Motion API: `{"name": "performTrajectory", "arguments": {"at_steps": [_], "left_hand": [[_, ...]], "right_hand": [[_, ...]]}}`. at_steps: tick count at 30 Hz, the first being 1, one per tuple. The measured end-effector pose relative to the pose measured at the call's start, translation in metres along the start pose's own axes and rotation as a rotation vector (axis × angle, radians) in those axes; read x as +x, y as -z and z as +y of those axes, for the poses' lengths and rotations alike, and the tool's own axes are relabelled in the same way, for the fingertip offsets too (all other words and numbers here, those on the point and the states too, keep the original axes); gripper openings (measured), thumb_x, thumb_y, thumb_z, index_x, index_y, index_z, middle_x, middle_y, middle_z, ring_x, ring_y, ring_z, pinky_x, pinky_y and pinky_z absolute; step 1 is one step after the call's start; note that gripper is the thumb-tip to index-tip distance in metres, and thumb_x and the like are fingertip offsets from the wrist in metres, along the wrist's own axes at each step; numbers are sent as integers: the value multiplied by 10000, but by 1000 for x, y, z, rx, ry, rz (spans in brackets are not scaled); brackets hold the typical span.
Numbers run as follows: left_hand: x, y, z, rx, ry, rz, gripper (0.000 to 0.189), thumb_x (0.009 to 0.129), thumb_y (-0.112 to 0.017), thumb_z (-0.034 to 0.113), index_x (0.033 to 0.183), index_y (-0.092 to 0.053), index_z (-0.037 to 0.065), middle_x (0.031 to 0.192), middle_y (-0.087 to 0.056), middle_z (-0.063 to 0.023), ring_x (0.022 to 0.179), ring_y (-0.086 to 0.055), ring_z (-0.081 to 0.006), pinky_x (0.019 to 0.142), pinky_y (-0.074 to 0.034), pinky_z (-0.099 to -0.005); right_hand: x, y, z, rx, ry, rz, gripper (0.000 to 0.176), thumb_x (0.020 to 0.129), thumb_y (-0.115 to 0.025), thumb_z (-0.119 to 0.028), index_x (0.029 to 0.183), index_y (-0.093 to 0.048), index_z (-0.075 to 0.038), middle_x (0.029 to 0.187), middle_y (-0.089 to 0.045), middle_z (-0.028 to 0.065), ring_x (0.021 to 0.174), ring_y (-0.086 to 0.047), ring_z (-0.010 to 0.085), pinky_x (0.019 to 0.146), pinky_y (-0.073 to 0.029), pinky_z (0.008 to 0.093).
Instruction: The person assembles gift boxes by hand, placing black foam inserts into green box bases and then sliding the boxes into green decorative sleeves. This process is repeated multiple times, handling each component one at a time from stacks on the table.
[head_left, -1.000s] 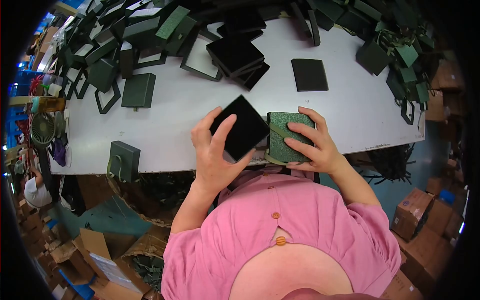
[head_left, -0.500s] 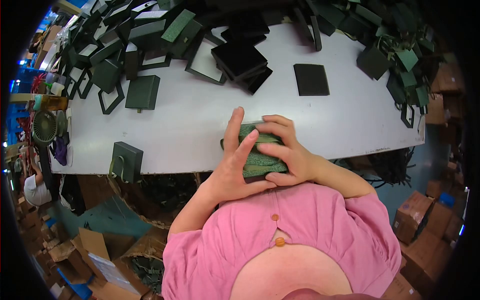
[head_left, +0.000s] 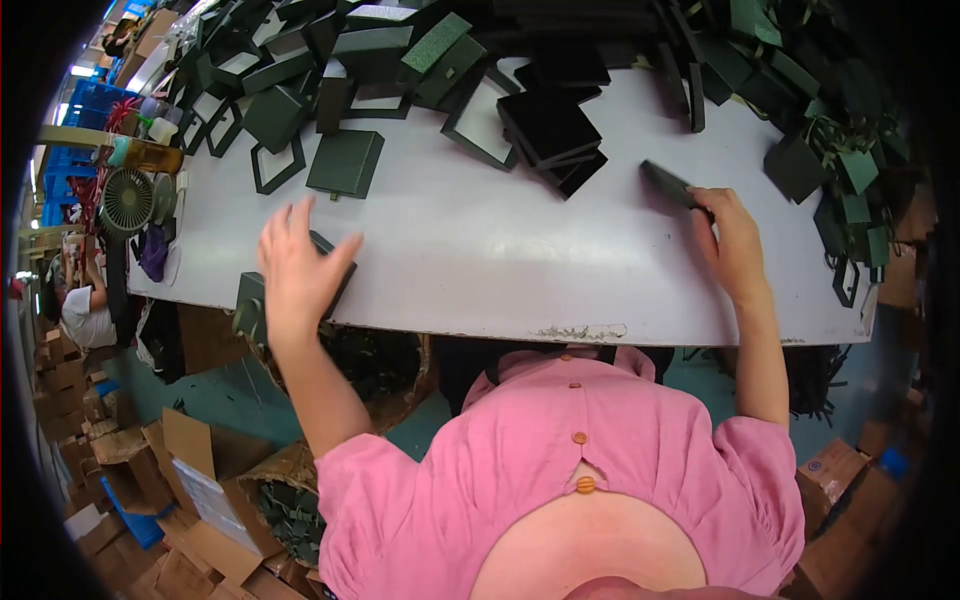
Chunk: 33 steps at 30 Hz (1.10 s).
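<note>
My left hand (head_left: 298, 268) is over the left front of the table with thumb and fingers spread. Partly hidden behind it stands a dark green box (head_left: 343, 280), near the table's front edge. Just left of that, a second green box (head_left: 251, 291) with a ribbon sits at the edge. On the right, my right hand (head_left: 727, 240) pinches the near corner of a dark flat square panel (head_left: 668, 184). The panel is tilted, seen nearly edge-on, over the white tabletop (head_left: 480, 270).
Dark boxes and frames (head_left: 370, 50) are heaped at the back left. Black square panels (head_left: 550, 130) lie stacked at the back middle. Green ribboned pieces (head_left: 855, 175) pile up at the right. A small fan (head_left: 128, 199) stands at the far left; cartons (head_left: 200, 500) sit below.
My hands have parted. The green box they held at my chest is gone from there, and a box now stands by my left hand. My right hand has taken hold of the flat panel.
</note>
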<state>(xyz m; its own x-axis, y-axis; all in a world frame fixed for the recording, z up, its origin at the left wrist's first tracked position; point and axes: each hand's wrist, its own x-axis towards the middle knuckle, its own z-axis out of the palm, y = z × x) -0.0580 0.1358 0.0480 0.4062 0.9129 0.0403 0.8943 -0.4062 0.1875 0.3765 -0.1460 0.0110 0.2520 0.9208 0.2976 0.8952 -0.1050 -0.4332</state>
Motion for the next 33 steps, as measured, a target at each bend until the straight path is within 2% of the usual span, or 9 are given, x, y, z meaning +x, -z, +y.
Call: {"name": "performTrajectory", "arguments": {"at_steps": [3,6,7,10,14,16,22,29,33], "left_hand": [[52,-47,14,-68,-3,125,868,779,-857,369,1503,-482,71,1525,-435,-271,1382,-445,-452,1114,-431,-536],[56,-51,20,-105,-32,102,809,833,-815,339,1498,-459,45,1448,-511,-282,1290,-536,-429,1063,-479,-485],[56,-45,25,-145,-51,81,783,855,-797,327,1494,-452,36,1413,-546,-285,1254,-571,-420,1049,-488,-471],[22,-11,44,-480,40,-186,609,948,-710,266,1450,-479,9,1288,-640,-279,1114,-657,-392,984,-511,-423],[-15,-27,54,-652,-248,-66,411,1048,-586,170,1432,-540,30,1163,-694,-217,950,-676,-307,889,-525,-374],[-21,-40,60,-847,-242,-215,415,1047,-596,151,1442,-548,35,1256,-658,-209,1032,-655,-302,934,-510,-356],[-53,-57,99,-433,-591,-141,798,857,-824,220,1530,-437,37,1552,-383,-231,1418,-391,-421,1133,-405,-445],[-77,-91,113,-797,-605,-248,1219,632,-922,71,1626,-217,108,1629,-281,-245,1482,-342,-429,1205,-346,-516],[-69,-98,134,-923,-790,-286,1044,721,-892,89,1600,-329,125,1616,-314,-231,1476,-339,-466,1179,-379,-541]], "right_hand": [[-2,-7,-12,102,-183,190,292,943,-683,-29,1230,-630,-27,1005,-690,150,874,-651,365,839,-542,430],[4,-16,-24,5,-151,89,281,964,-659,-37,1245,-639,-36,1049,-686,161,953,-655,344,855,-535,408],[0,-17,-26,22,-242,19,383,932,-727,-142,1297,-649,-57,1265,-640,202,1183,-603,355,979,-498,438],[-19,-17,-45,-40,-71,-16,546,851,-811,-242,1358,-652,-119,1471,-511,220,1357,-471,399,1098,-418,497],[-33,-26,-52,-11,-12,-185,655,776,-866,-291,1388,-659,-187,1549,-422,213,1372,-423,434,1146,-369,524],[-30,-32,-51,131,-40,-150,619,775,-868,-275,1362,-684,-204,1545,-426,204,1363,-431,420,1141,-377,511],[-9,-43,-76,274,182,-173,584,767,-866,-265,1330,-720,-207,1555,-410,208,1406,-386,424,1162,-349,522],[0,-53,-88,412,436,-210,467,829,-821,-276,1285,-742,-216,1520,-445,225,1388,-421,448,1161,-340,563],[-10,-72,-96,188,503,-303,498,935,-717,-378,1386,-642,-180,1584,-419,188,1521,-311,415,1229,-214,668]]}}
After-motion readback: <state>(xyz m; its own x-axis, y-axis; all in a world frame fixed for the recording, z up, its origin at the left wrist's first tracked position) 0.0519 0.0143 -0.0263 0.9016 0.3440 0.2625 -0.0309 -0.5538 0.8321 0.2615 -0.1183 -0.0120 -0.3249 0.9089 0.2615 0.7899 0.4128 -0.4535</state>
